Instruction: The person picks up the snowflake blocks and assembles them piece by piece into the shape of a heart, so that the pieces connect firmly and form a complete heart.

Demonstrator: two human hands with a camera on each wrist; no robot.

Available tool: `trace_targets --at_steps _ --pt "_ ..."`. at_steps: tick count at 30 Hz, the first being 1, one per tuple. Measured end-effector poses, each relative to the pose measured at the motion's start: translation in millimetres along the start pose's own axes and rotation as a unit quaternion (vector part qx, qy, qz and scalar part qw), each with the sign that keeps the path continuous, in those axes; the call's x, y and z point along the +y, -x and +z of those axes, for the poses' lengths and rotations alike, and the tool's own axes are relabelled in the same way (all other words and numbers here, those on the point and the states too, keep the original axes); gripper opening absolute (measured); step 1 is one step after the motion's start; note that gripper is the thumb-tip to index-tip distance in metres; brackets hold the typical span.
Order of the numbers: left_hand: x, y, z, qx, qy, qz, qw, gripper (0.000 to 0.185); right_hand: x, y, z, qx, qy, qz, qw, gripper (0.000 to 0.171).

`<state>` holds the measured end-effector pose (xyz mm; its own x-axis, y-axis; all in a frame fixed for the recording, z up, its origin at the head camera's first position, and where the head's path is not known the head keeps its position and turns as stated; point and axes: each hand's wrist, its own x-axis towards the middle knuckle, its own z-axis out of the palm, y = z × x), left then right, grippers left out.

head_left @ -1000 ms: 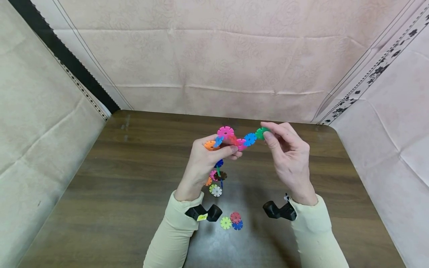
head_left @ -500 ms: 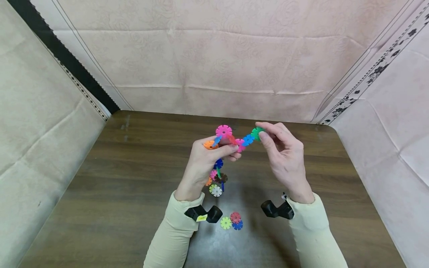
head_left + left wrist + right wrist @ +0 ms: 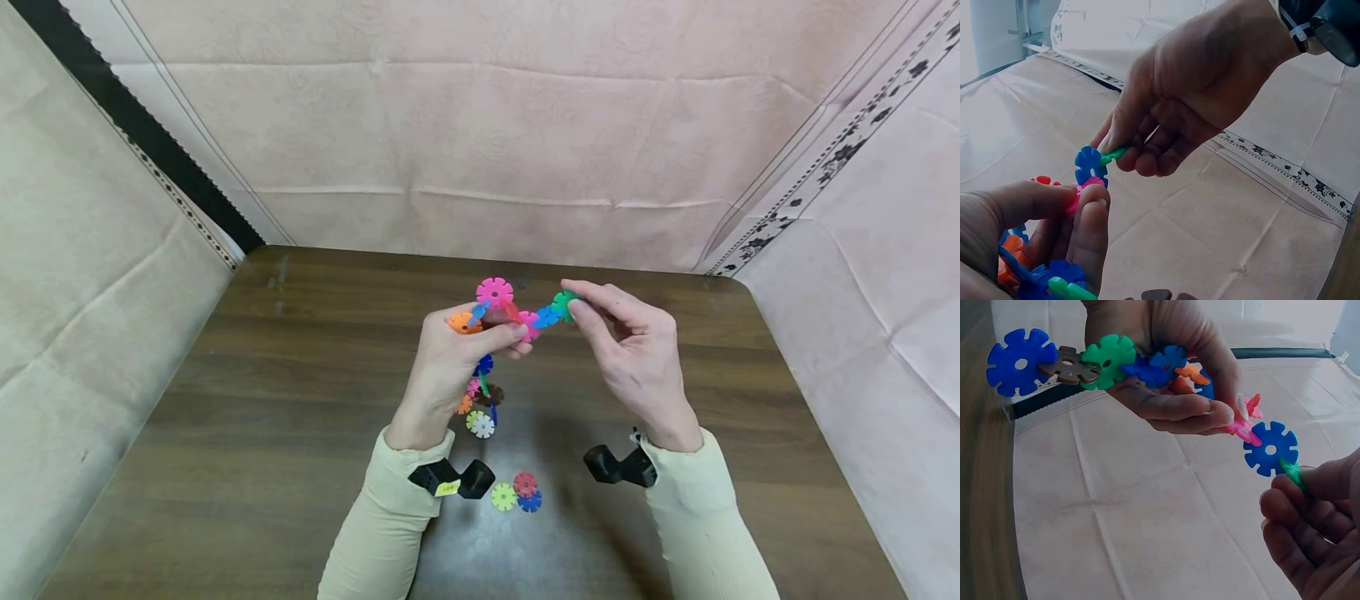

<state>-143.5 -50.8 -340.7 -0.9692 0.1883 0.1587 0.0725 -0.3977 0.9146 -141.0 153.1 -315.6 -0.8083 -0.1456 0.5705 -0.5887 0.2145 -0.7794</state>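
A chain of coloured notched plastic discs runs between both hands above the table. My left hand [image 3: 442, 367] pinches a pink disc [image 3: 530, 326] between thumb and fingers. Thumb and fingertips of my right hand [image 3: 637, 358] pinch the green end disc [image 3: 564, 305], which is slotted into a light-blue disc [image 3: 547, 316] joined to the pink one. Another pink disc [image 3: 495, 292] and an orange disc [image 3: 463, 323] show above the left hand. Below it, in the right wrist view, extend a green disc [image 3: 1110, 351], a brown disc [image 3: 1066, 355] and a dark-blue disc [image 3: 1021, 347]. Left fingers hide some discs.
On the brown table [image 3: 262, 417], a yellow-green disc [image 3: 503, 497], a red disc [image 3: 525, 483] and a blue disc [image 3: 530, 501] lie together near the front. A white disc [image 3: 483, 426] and several others appear to lie below the left hand. Cloth walls [image 3: 480, 142] surround the table.
My right hand has moved left towards the left hand, bringing the green disc along. The light-blue disc has tilted. My left hand keeps its hold with only a slight shift.
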Motion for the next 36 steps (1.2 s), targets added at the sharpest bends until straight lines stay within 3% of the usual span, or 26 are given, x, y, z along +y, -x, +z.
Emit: trace_targets --at_steps 9,15,17,19,21,22,24,26,28,30,33,36 --pt "-3.3 -2.0 4.5 -0.009 0.043 0.002 0.999 0.016 5 0 3 -0.005 -0.015 0.019 1.0 0.039" --pt "-0.9 -3.7 -0.3 0.021 0.079 -0.006 0.9966 0.013 19 1 8 0.025 -0.052 0.007 0.998 0.035" --pt "-0.1 -4.6 -2.6 0.03 0.094 -0.006 0.995 0.014 28 3 10 0.018 -0.048 0.022 0.998 0.03" --pt "0.4 -5.2 -4.6 0.037 0.113 -0.005 0.9929 0.014 39 8 13 -0.022 -0.014 0.068 0.997 0.027" --pt "0.7 -5.3 -5.7 0.043 0.124 -0.003 0.9913 0.014 51 14 18 -0.102 0.044 0.129 0.985 0.026" --pt "0.9 -5.2 -5.9 0.046 0.127 -0.002 0.9908 0.014 57 18 23 -0.154 0.082 0.154 0.973 0.027" --pt "1.0 -5.0 -6.0 0.049 0.131 -0.001 0.9901 0.016 69 25 33 -0.258 0.159 0.182 0.935 0.032" --pt "0.9 -4.9 -5.6 0.051 0.132 -0.002 0.9899 0.017 82 31 46 -0.335 0.206 0.185 0.901 0.037" --pt "0.5 -5.1 -5.2 0.051 0.132 -0.003 0.9899 0.018 94 37 59 -0.374 0.236 0.174 0.88 0.04" --pt "-0.1 -5.3 -5.0 0.051 0.134 -0.002 0.9897 0.019 104 41 70 -0.386 0.248 0.168 0.873 0.035" --pt "-0.9 -6.0 -5.0 0.056 0.135 0.005 0.9893 0.023 111 46 82 -0.388 0.253 0.158 0.872 0.025" --pt "-1.0 -6.2 -5.4 0.059 0.135 0.011 0.989 0.03 114 49 89 -0.388 0.271 0.142 0.869 0.032"
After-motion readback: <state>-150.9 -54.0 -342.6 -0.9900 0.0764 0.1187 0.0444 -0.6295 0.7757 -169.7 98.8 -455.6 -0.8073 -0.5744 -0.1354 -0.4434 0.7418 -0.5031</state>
